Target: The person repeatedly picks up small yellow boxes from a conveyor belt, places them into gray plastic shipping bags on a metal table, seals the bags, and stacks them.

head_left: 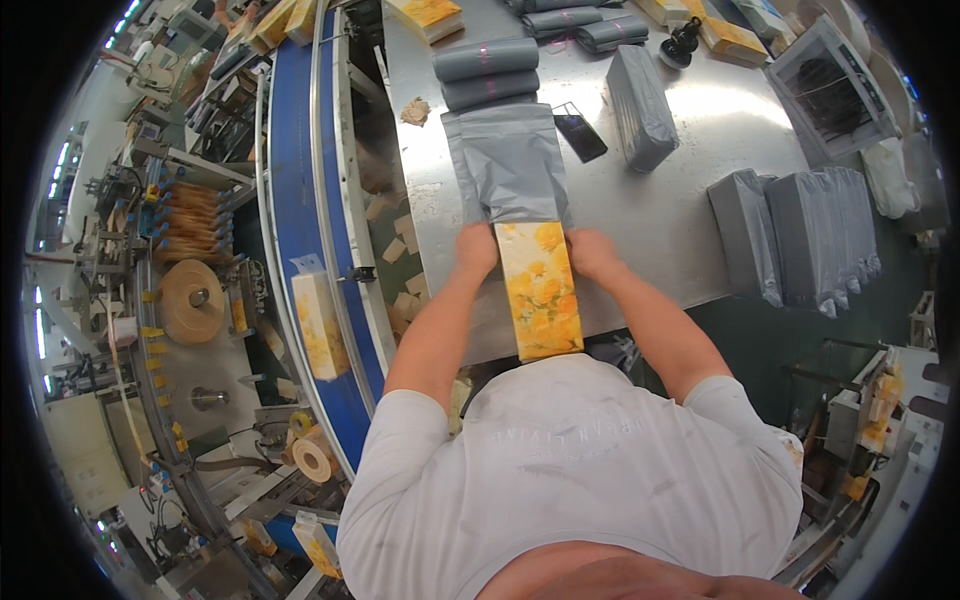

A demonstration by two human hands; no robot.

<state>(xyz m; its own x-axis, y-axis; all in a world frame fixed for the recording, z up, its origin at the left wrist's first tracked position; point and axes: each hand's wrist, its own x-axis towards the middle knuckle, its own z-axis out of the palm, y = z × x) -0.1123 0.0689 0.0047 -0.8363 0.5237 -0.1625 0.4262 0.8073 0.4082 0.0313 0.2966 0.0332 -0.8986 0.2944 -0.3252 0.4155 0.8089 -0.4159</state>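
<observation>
A long box with yellow flowers on white lies lengthwise between my hands, its near end close to my shirt. Its far end meets the mouth of a grey plastic mailing bag, which lies creased and flat on the metal table beyond. My left hand is closed on the bag's left edge, beside the box. On the other side my right hand is closed on the bag's right edge. The fingertips of both hands are partly hidden, and how far the box reaches inside the bag cannot be made out.
Rolled grey bags lie behind the open one, near a phone. A wrapped grey package stands farther right; several more line the table's right edge. Left runs a blue conveyor carrying a flowered box. A fan stands far right.
</observation>
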